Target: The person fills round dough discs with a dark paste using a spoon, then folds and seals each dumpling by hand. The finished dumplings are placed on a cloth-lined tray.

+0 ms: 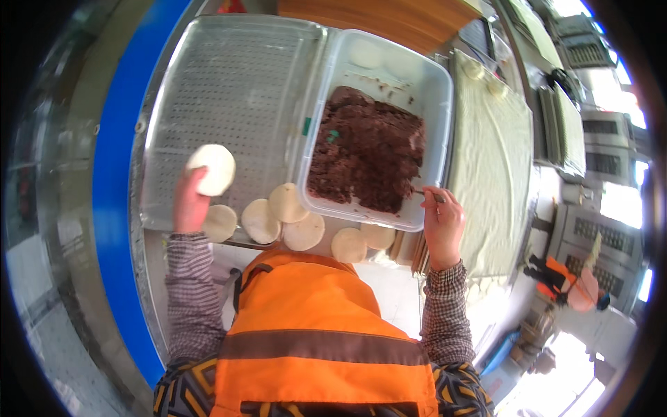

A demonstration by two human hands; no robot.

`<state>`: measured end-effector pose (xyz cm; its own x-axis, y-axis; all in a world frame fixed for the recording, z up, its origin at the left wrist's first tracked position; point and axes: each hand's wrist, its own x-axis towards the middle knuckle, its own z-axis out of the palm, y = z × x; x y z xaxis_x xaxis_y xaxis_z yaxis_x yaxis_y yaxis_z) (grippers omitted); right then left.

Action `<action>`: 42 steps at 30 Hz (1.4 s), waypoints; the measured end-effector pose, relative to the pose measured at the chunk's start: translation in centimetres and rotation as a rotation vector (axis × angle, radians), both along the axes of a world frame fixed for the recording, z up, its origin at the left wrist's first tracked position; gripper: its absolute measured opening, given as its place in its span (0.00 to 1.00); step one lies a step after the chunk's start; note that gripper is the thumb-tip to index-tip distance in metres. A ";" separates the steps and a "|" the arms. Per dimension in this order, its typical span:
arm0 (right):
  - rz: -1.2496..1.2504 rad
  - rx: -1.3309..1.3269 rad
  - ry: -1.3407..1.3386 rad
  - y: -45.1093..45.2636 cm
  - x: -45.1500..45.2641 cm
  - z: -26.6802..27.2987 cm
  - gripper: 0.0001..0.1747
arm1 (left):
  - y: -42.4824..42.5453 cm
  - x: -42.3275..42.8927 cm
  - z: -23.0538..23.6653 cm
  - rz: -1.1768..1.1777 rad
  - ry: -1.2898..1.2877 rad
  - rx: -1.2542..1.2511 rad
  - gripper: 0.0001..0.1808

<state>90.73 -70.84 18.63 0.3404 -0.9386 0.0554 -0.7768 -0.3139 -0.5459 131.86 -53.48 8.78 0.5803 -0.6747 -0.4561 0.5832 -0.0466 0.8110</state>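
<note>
My left hand (pixel 188 202) holds a flat round dough piece (pixel 216 169) by its edge, over the near left part of a perforated metal tray (pixel 234 99). My right hand (pixel 444 227) grips the thin handle of a small utensil (pixel 436 197) at the near right corner of a clear plastic tub (pixel 444 104). Its tip meets a mass of dark brown paste (pixel 370 151) in the tub; the utensil's working end is not clear. Several more dough rounds, such as an overlapping dough round (pixel 304 232), lie along the near edge, between tray and tub.
A blue strip (pixel 117 172) runs along the left side. Right of the tub lies a pale cloth (pixel 487 172) with dough pieces (pixel 473 69) at its far end. A wooden board (pixel 380 18) lies beyond the tub. Another person (pixel 570 286) is in the right background.
</note>
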 end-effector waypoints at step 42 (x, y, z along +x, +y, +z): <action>-0.040 0.652 -0.890 -1.4 3.1 2.8 0.09 | -9.9 -17.9 6.5 -0.610 0.279 -0.211 0.23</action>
